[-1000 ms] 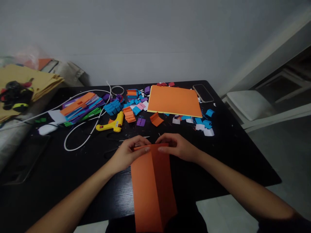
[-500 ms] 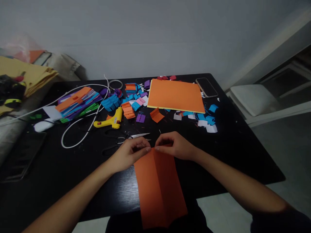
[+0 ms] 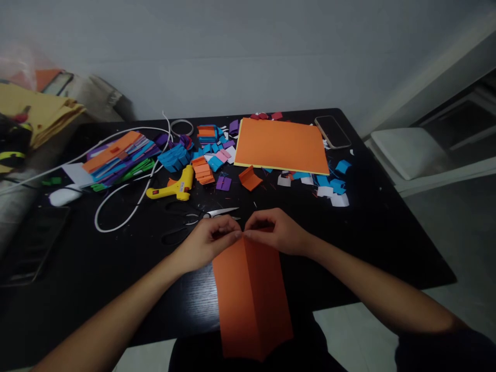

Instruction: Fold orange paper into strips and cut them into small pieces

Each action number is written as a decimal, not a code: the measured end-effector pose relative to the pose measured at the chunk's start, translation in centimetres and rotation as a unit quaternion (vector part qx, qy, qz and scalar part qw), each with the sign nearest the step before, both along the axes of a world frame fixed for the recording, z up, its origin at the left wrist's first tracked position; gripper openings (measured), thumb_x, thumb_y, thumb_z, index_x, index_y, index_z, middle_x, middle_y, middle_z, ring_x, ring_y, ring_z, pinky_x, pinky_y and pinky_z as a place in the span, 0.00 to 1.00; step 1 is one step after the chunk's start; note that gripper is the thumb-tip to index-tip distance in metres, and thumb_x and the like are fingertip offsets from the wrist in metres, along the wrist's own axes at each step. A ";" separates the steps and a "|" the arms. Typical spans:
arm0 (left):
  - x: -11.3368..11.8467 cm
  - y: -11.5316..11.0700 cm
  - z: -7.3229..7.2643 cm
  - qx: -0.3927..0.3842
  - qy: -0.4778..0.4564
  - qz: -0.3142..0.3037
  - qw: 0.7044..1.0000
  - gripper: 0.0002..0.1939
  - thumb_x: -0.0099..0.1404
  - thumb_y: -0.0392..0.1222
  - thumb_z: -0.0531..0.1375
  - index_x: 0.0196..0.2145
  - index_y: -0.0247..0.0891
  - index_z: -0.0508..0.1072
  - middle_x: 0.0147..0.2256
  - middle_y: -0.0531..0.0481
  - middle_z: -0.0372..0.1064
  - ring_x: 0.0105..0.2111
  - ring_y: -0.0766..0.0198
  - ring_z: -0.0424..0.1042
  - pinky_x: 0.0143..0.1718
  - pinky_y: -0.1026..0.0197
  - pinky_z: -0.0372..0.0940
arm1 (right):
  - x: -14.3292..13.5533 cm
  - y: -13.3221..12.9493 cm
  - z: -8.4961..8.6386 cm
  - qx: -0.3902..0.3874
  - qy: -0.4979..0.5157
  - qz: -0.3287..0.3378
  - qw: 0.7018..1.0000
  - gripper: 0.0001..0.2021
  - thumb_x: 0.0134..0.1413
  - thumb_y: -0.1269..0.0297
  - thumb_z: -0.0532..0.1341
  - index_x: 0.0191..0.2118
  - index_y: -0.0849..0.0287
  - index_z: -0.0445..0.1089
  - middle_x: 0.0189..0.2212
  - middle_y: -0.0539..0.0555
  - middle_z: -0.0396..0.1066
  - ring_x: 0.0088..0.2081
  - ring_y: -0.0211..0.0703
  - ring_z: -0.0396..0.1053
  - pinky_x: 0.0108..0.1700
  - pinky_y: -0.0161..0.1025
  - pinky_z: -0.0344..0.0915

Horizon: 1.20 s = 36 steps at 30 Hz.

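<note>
An orange sheet with a lengthwise crease hangs over the table's front edge toward the person's lap. My left hand pinches its top edge just left of the crease. Close beside it, my right hand pinches the same edge just right of the crease, the fingertips of both hands almost touching. Scissors lie open just beyond my left hand. A small folded orange piece rests farther back.
The black table holds a yellow glue gun, a white cable, an orange sheet stack, coloured paper strips, cut scraps, and phones at the back right and left.
Both hands have come slightly closer together at the sheet's top edge, and the sheet's bottom end has risen a little. The view has shifted slightly.
</note>
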State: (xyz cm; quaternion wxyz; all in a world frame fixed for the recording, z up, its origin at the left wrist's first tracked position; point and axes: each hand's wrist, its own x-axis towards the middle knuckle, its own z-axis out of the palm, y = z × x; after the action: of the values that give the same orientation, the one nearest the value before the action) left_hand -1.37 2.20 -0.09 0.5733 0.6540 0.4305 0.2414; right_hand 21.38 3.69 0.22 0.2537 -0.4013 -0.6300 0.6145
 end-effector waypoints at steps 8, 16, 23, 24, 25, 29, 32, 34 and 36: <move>0.5 -0.3 0.0 0.015 -0.016 0.049 0.999 0.12 0.71 0.47 0.61 0.34 0.36 0.74 0.26 0.56 0.65 0.25 0.70 0.60 0.26 0.67 0.54 | -0.3 -0.5 -0.5 0.057 -0.011 -0.046 0.997 0.06 0.58 0.62 0.67 0.34 0.59 0.79 0.31 0.50 0.79 0.34 0.41 0.74 0.40 0.37 0.67; 0.7 -0.4 -0.3 0.033 -0.012 0.069 0.997 0.12 0.71 0.47 0.61 0.34 0.36 0.75 0.26 0.56 0.65 0.25 0.69 0.62 0.27 0.66 0.56 | -0.3 -0.6 -0.5 0.068 -0.020 -0.063 0.996 0.07 0.59 0.61 0.67 0.34 0.59 0.79 0.31 0.51 0.80 0.34 0.41 0.75 0.40 0.37 0.67; 0.6 -0.5 -0.3 0.047 0.000 0.083 0.995 0.13 0.71 0.49 0.61 0.34 0.36 0.76 0.25 0.56 0.66 0.26 0.68 0.62 0.27 0.66 0.57 | -0.4 -0.6 -0.4 0.074 -0.027 -0.070 0.994 0.07 0.59 0.62 0.67 0.35 0.59 0.80 0.32 0.51 0.80 0.36 0.42 0.76 0.41 0.38 0.67; 0.6 -0.5 -0.3 0.049 0.002 0.086 0.995 0.13 0.71 0.49 0.62 0.34 0.36 0.76 0.25 0.56 0.66 0.26 0.68 0.62 0.27 0.66 0.57 | -0.3 -0.6 -0.3 0.075 -0.029 -0.070 0.994 0.06 0.60 0.62 0.67 0.35 0.59 0.80 0.32 0.51 0.81 0.36 0.42 0.76 0.42 0.38 0.68; 0.7 -0.5 -0.3 0.050 0.005 0.089 0.995 0.13 0.71 0.49 0.62 0.34 0.36 0.77 0.25 0.56 0.66 0.25 0.68 0.62 0.27 0.66 0.57 | -0.2 -0.6 -0.3 0.077 -0.031 -0.071 0.994 0.06 0.60 0.62 0.67 0.35 0.58 0.80 0.33 0.51 0.81 0.37 0.42 0.76 0.42 0.38 0.68; 0.7 -0.4 -0.3 0.068 0.018 0.103 0.992 0.11 0.71 0.47 0.63 0.36 0.37 0.79 0.25 0.55 0.69 0.25 0.69 0.64 0.26 0.66 0.57 | 0.1 -0.5 -0.2 0.082 -0.035 -0.077 0.993 0.07 0.61 0.61 0.67 0.36 0.58 0.80 0.34 0.52 0.82 0.38 0.43 0.77 0.43 0.39 0.68; 0.9 -0.6 -0.5 0.073 0.017 0.112 0.991 0.10 0.71 0.47 0.63 0.37 0.38 0.80 0.29 0.53 0.75 0.28 0.68 0.69 0.28 0.66 0.60 | 0.2 -0.6 -0.2 0.078 -0.033 -0.083 0.993 0.08 0.61 0.60 0.67 0.36 0.58 0.80 0.34 0.52 0.82 0.38 0.44 0.77 0.43 0.40 0.69; 1.0 -0.6 -0.6 0.071 0.013 0.112 0.991 0.11 0.72 0.47 0.62 0.38 0.38 0.79 0.30 0.52 0.77 0.29 0.67 0.71 0.29 0.66 0.63 | 0.2 -0.7 -0.1 0.075 -0.032 -0.085 0.993 0.08 0.61 0.60 0.67 0.36 0.58 0.80 0.35 0.52 0.82 0.39 0.44 0.78 0.44 0.40 0.69; 1.0 -0.6 -0.6 0.082 0.023 0.108 0.990 0.11 0.73 0.48 0.62 0.38 0.38 0.79 0.31 0.51 0.77 0.30 0.65 0.73 0.30 0.65 0.64 | 0.4 -0.6 0.0 0.074 -0.037 -0.084 0.993 0.08 0.62 0.60 0.67 0.37 0.58 0.81 0.35 0.52 0.82 0.39 0.44 0.78 0.45 0.40 0.69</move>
State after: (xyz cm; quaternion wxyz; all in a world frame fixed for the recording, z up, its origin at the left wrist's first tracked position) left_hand -0.41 1.57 -0.70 0.4784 0.6538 0.4901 0.3217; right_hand 21.73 3.06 0.18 0.3103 -0.4555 -0.6463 0.5277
